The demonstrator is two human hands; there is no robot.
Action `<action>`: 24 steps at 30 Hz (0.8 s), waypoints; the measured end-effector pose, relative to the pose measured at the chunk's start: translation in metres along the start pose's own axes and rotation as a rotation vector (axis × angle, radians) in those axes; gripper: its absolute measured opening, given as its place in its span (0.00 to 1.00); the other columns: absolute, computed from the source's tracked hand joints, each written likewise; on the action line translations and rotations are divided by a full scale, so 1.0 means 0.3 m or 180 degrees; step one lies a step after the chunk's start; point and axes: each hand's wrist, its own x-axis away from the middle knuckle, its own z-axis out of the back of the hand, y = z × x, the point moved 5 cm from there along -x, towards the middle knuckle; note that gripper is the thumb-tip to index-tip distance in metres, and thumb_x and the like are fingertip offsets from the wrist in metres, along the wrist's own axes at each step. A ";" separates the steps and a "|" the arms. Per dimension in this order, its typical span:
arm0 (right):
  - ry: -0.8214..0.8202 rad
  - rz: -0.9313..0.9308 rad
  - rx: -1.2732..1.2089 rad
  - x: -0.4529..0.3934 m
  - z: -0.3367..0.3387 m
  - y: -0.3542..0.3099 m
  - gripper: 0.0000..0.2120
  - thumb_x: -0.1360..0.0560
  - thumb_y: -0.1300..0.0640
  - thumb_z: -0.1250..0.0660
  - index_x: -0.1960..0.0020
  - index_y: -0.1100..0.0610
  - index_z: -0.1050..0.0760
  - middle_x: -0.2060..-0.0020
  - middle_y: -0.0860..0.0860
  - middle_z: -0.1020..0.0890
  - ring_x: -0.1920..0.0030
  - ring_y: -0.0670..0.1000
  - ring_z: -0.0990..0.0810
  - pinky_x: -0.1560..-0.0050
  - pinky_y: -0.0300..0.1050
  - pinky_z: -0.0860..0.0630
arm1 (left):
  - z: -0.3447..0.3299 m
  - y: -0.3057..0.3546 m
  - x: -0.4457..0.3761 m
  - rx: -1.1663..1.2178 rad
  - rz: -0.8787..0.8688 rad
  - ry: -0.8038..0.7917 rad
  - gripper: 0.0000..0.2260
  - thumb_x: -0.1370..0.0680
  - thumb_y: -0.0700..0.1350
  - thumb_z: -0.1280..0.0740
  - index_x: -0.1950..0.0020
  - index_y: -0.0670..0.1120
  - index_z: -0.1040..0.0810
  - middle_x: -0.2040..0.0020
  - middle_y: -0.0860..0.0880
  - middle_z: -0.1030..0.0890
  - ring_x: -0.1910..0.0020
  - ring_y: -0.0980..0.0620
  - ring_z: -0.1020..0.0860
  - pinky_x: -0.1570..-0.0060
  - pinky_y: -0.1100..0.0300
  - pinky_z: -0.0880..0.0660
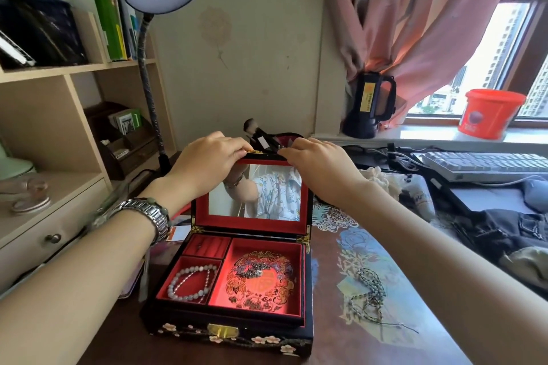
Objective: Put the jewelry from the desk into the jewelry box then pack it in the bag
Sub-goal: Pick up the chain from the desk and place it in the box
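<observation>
Both hands — left [207,157], right [318,161] — pinch the top edge of the jewelry box [231,299] lid [252,195].

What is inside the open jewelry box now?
The jewelry box holds a pearl bracelet front left, a dark silver piece in the large tray, and perhaps a ring back left. Anything below the trays is hidden.

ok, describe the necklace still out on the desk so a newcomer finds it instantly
Start at the open jewelry box. Look right of it on the desk: the beaded cord necklace lies loose there. Unlike the pearl strands, it is outside the box.
</observation>
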 end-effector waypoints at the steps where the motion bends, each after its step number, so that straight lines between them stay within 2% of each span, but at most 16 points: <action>1: -0.0006 -0.0006 0.0018 -0.002 -0.001 0.000 0.22 0.24 0.68 0.40 0.31 0.55 0.31 0.45 0.53 0.22 0.45 0.56 0.24 0.53 0.46 0.27 | 0.001 0.002 0.001 -0.0019 -0.0003 -0.0006 0.12 0.19 0.46 0.42 0.41 0.51 0.22 0.52 0.51 0.18 0.47 0.50 0.25 0.54 0.54 0.27; 4: 0.0026 -0.0001 0.0069 -0.004 0.005 -0.002 0.17 0.22 0.63 0.40 0.34 0.55 0.29 0.46 0.52 0.21 0.46 0.55 0.22 0.57 0.44 0.30 | 0.008 0.009 0.005 -0.0138 -0.0041 -0.0037 0.12 0.19 0.46 0.42 0.40 0.50 0.22 0.51 0.51 0.18 0.46 0.50 0.24 0.52 0.53 0.28; 7: 0.0100 -0.0092 0.0070 0.008 0.053 0.014 0.12 0.20 0.59 0.43 0.39 0.55 0.26 0.47 0.52 0.21 0.46 0.55 0.21 0.55 0.45 0.30 | 0.029 0.021 0.009 -0.0545 -0.0303 0.0078 0.11 0.21 0.46 0.39 0.42 0.49 0.22 0.49 0.50 0.17 0.47 0.47 0.23 0.51 0.52 0.27; 9: 0.0118 -0.0190 0.0096 0.035 0.111 0.035 0.12 0.20 0.56 0.43 0.41 0.55 0.25 0.47 0.52 0.20 0.47 0.56 0.21 0.54 0.45 0.31 | 0.054 0.050 0.014 -0.0863 -0.0542 0.0204 0.10 0.22 0.47 0.38 0.44 0.48 0.21 0.50 0.49 0.16 0.49 0.45 0.21 0.53 0.51 0.26; 12: 0.0131 -0.0354 0.0176 0.118 0.198 0.082 0.12 0.21 0.55 0.42 0.41 0.54 0.24 0.47 0.52 0.19 0.48 0.57 0.20 0.56 0.45 0.31 | 0.093 0.136 0.026 -0.1055 -0.0836 0.0292 0.13 0.24 0.49 0.41 0.49 0.48 0.19 0.54 0.50 0.16 0.52 0.46 0.20 0.56 0.52 0.27; 16: 0.0096 -0.0640 0.0159 0.264 0.259 0.146 0.11 0.22 0.54 0.39 0.43 0.53 0.22 0.48 0.52 0.18 0.49 0.58 0.20 0.56 0.46 0.29 | 0.097 0.280 0.042 -0.0940 -0.1111 0.0317 0.13 0.25 0.50 0.41 0.56 0.48 0.18 0.59 0.50 0.16 0.57 0.46 0.19 0.59 0.53 0.26; 20: -0.0206 -0.0979 0.0058 0.405 0.251 0.215 0.09 0.25 0.54 0.36 0.47 0.53 0.21 0.49 0.53 0.17 0.52 0.58 0.20 0.56 0.48 0.25 | 0.039 0.442 0.046 -0.0743 -0.1417 0.0347 0.15 0.26 0.50 0.43 0.60 0.48 0.18 0.66 0.49 0.18 0.63 0.46 0.19 0.62 0.54 0.25; 24: -0.0307 -0.1203 -0.0006 0.547 0.203 0.268 0.07 0.25 0.53 0.37 0.52 0.52 0.20 0.54 0.50 0.18 0.55 0.56 0.20 0.62 0.44 0.29 | -0.084 0.562 0.057 -0.0520 -0.1618 -0.0034 0.14 0.26 0.52 0.43 0.59 0.50 0.19 0.64 0.51 0.17 0.61 0.48 0.19 0.61 0.54 0.25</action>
